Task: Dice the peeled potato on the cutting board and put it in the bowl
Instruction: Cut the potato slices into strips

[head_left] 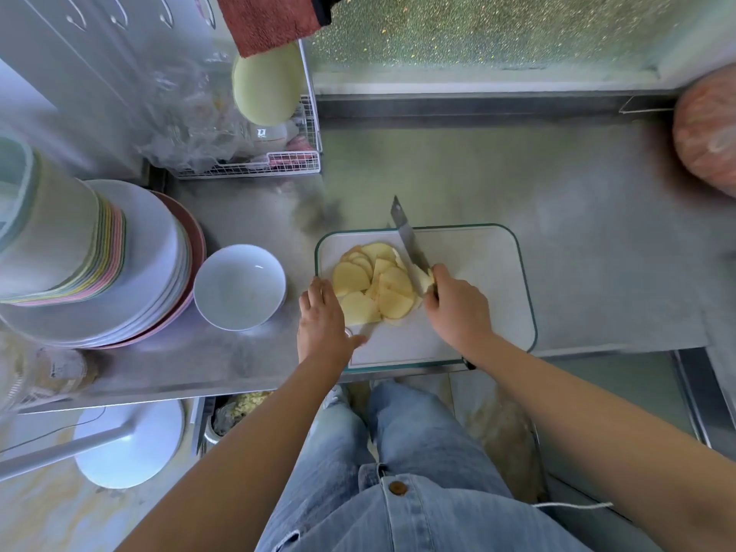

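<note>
Several flat yellow potato slices (374, 286) lie fanned out on the left half of a white cutting board (478, 272) with a green rim. My right hand (458, 308) grips the handle of a knife (406, 237), whose blade points away from me along the right side of the slices, with one potato piece against it. My left hand (322, 316) rests with straight fingers at the board's left edge, touching the nearest slices. A white bowl (239, 286) stands empty just left of the board.
A stack of plates (131, 272) and stacked coloured bowls (51, 241) stand at the left of the steel counter (557, 233). A wire rack (278, 153) with plastic bags sits behind. An orange round object (705, 133) is at the far right.
</note>
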The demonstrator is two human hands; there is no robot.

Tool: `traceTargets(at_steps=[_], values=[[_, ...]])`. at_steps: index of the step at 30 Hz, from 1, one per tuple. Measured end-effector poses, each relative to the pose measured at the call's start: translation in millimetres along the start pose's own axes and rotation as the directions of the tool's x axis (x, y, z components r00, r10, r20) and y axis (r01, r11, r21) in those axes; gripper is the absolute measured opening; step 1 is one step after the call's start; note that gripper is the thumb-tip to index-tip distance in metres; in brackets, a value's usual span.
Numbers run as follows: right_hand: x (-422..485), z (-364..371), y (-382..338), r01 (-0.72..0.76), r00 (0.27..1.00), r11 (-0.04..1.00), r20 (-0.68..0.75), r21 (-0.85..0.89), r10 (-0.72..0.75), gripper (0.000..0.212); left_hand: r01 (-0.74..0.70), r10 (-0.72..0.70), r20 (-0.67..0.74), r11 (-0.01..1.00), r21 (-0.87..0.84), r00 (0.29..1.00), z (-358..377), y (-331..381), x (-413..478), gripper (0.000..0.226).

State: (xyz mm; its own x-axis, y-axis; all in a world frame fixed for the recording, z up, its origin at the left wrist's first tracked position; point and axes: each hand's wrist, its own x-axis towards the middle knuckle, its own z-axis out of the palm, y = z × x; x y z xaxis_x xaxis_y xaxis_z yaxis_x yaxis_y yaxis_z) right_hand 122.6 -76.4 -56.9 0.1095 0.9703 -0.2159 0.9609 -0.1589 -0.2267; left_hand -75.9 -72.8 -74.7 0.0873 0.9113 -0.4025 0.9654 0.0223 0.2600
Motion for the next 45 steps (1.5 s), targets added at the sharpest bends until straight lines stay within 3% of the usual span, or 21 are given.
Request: traceTargets(at_steps=[5, 10, 16, 21, 27, 30, 34, 38, 40, 45], values=[[-10, -6, 30, -0.066, 0.997, 0.998, -0.034, 0.009, 0.067, 0.018, -0.006, 0.006, -0.001, 1.000, 0.025, 1.000, -1, -1, 2, 0.116], [-28, 13, -1, 0.025, 0.999, 1.000, 0.039, 0.011, -0.025, 0.026, -0.005, 0.005, 0.011, 1.000, 0.021, 1.000, -2, 0, 2, 0.115], [-22, 17, -20, 0.041, 0.999, 0.998, 0.025, 0.050, -0.042, 0.020, -0.007, 0.007, 0.000, 1.000, -0.008, 1.000, -2, 0, 0, 0.118], [-13, 10, -4, -0.079, 0.995, 0.991, -0.057, 0.112, 0.086, 0.020, -0.022, 0.022, 0.014, 1.000, 0.012, 1.000, -3, -1, 0, 0.117], [-15, 15, -16, -0.014, 1.000, 0.975, -0.018, 0.220, 0.018, 0.012, -0.042, 0.042, 0.012, 0.999, 0.006, 0.999, -2, -3, 1, 0.115], [-9, 5, -3, -0.075, 0.993, 0.911, -0.051, 0.406, 0.105, 0.011, -0.051, 0.052, 0.016, 0.998, -0.044, 0.999, -1, -7, -1, 0.107], [-6, -17, 7, -0.221, 0.972, 0.600, 0.120, 0.769, 0.203, 0.016, -0.059, 0.052, -0.108, 0.996, -0.062, 0.993, -2, -2, -5, 0.082], [-6, -20, 19, -0.289, 0.950, 0.530, 0.168, 0.797, 0.265, 0.014, -0.257, 0.234, -0.275, 0.965, -0.054, 0.933, -8, 10, -3, 0.042], [-5, -21, 26, -0.292, 0.950, 0.542, 0.170, 0.788, 0.263, 0.014, -0.390, 0.361, -0.300, 0.920, -0.039, 0.883, -9, 22, 1, 0.034], [0, -26, 38, -0.300, 0.953, 0.567, 0.222, 0.767, 0.205, 0.016, -0.576, 0.596, -0.100, 0.799, 0.172, 0.797, 2, 58, 12, 0.048]])
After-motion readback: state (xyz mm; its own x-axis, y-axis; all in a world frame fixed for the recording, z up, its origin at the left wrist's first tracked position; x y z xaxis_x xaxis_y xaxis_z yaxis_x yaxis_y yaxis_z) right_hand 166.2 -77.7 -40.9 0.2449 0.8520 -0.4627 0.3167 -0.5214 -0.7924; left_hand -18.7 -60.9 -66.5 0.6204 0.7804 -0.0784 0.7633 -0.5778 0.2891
